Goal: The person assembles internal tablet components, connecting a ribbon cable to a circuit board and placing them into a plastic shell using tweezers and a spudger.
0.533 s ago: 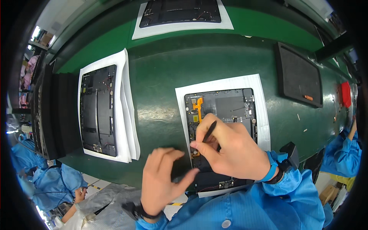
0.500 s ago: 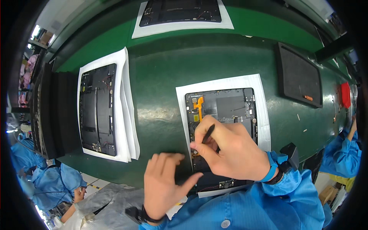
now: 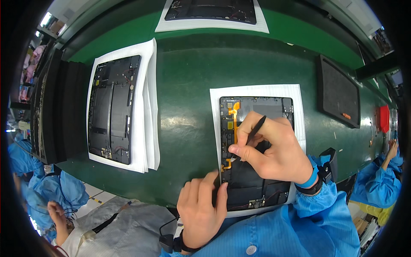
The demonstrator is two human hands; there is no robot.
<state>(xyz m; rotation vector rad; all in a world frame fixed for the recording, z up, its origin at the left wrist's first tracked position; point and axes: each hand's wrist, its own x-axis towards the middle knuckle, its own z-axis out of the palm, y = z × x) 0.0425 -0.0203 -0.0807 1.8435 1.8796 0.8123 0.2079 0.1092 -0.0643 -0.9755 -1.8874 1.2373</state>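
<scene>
An opened tablet [image 3: 278,109] lies on a white foam sheet [image 3: 215,96] in front of me, its dark inside facing up. An orange flex cable [image 3: 235,122] runs down its left side, and a smaller orange cable piece [image 3: 227,164] lies lower on the same side. Above that area, my right hand [image 3: 274,150] is closed around a slim black pen-like tool [image 3: 258,124]. The tool's working end is hidden under the fingers. At the tablet's lower left edge, my left hand [image 3: 201,205] rests with bent fingers, the thumb apart from the index finger, holding nothing.
Another opened tablet [image 3: 113,111] lies on stacked white sheets [image 3: 150,103] at left, a third one [image 3: 209,10] at the far side. Black foam blocks [image 3: 70,111] stand far left. A black tray [image 3: 338,94] holds a small orange piece; a red bin [image 3: 384,119] is beyond. People sit on both sides.
My left hand has moved right to the tablet's edge, its thumb and fingers drawing closer. My right hand has shifted slightly up and right with the tool. The whole view has shifted a little.
</scene>
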